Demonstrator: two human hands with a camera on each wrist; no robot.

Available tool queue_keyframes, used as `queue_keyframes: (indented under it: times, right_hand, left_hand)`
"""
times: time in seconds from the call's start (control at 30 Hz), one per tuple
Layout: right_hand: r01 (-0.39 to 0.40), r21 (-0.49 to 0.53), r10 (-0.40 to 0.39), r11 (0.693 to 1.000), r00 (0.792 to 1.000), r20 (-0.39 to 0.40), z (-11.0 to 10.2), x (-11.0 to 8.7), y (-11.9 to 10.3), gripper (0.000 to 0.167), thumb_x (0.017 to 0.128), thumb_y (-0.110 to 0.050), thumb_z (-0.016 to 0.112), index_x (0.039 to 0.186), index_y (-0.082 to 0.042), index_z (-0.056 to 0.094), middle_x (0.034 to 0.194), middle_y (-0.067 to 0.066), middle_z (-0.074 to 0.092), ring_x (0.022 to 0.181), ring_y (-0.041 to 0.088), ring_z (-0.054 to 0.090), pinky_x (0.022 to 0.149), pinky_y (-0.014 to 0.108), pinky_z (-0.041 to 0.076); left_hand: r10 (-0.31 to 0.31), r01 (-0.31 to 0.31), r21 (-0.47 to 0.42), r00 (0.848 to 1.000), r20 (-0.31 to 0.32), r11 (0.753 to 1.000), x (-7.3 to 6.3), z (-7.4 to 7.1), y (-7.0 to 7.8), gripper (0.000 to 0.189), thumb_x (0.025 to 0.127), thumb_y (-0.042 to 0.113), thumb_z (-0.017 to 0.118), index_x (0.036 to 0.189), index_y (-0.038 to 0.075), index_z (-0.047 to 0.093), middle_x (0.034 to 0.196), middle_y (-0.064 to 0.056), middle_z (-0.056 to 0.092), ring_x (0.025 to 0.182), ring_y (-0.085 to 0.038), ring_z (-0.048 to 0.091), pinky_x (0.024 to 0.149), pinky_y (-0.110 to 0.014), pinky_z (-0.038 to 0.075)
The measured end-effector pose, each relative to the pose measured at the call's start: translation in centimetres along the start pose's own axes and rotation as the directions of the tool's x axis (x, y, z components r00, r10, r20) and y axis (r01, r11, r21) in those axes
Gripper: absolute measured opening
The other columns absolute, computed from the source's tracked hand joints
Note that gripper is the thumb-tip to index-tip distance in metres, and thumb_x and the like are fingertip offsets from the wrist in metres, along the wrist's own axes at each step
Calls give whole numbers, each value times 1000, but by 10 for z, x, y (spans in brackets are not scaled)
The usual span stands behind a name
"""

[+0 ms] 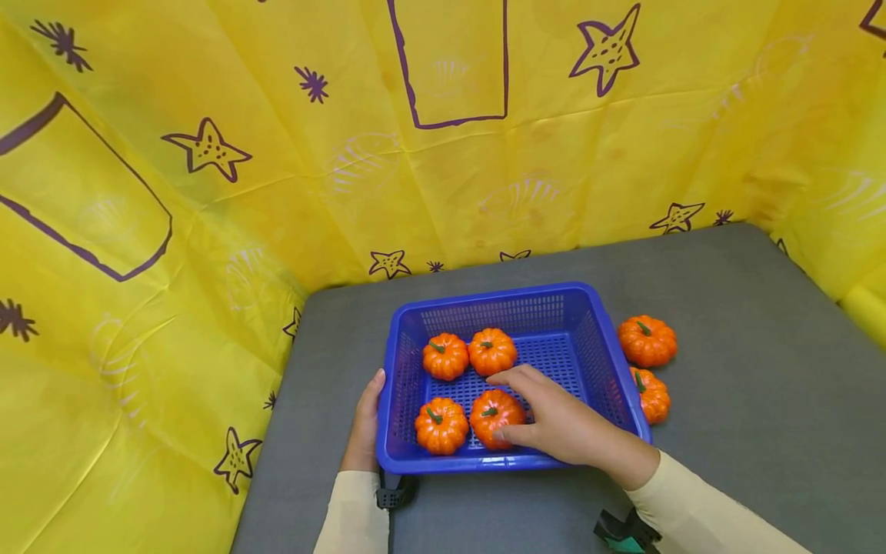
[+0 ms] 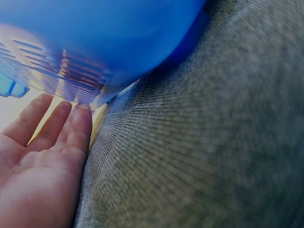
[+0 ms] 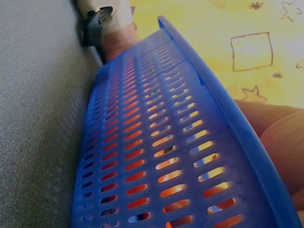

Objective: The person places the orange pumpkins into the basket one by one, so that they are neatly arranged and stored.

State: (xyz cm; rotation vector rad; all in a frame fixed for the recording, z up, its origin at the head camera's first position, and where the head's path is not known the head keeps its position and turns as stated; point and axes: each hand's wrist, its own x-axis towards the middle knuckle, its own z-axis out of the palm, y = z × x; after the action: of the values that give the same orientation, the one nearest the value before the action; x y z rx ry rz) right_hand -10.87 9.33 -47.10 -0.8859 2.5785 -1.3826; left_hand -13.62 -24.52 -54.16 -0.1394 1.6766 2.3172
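Note:
A blue plastic basket (image 1: pixel 477 464) with slotted sides holds several small orange pumpkins with green stems. My left hand (image 1: pixel 367 427) rests against the basket's left side. In the left wrist view its fingers (image 2: pixel 71 128) look nearly straight, their tips touching the slotted wall. My right hand (image 1: pixel 554 415) reaches over the front rim around the front right pumpkin (image 1: pixel 493 415). The thumb lies over that pumpkin's near side, and the index finger extends past its far side with a small gap. Inside are also a front left pumpkin (image 1: pixel 441 427) and two back pumpkins (image 1: pixel 445 357).
Two more pumpkins lie outside the basket's right wall, a farther one (image 1: pixel 647 341) and a nearer one (image 1: pixel 651 396) partly hidden by the rim. Everything stands on a grey cloth-covered table (image 1: pixel 747 369). A yellow patterned curtain (image 1: pixel 443 192) encloses the back and sides.

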Motion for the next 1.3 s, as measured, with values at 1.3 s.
queue_keyframes:
  times: [1.3]
  right_hand:
    - [-13, 140, 41, 990, 979, -200, -45, -16, -1, 55, 98, -18, 85, 148, -10, 62, 141, 7, 62, 118, 27, 64, 87, 39, 60]
  left_hand:
    - [-6, 6, -6, 1000, 4, 1000, -1, 0, 1, 75, 109, 64, 49, 163, 14, 45, 155, -21, 55, 129, -33, 62, 107, -49, 53]
